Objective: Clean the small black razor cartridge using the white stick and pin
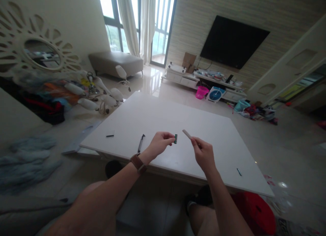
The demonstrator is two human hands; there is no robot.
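My left hand (163, 142), with a brown watch strap at its wrist, is raised over the near part of the white table. Its thumb and fingers pinch a small razor head (176, 139), dark with green edges. To the right, my right hand (203, 151) is closed around a flat, pale grey stick (186, 133), whose free end points up and left towards the razor head. The two things are apart. A thin dark razor handle (140, 144) lies on the tabletop left of my left hand.
On the white table (178, 110) are a short black strip (110, 136) at left and a small teal strip (238, 171) at right. A red stool (257, 212) stands by the near right corner. A lamp with white shades (109, 100) is beyond the left edge.
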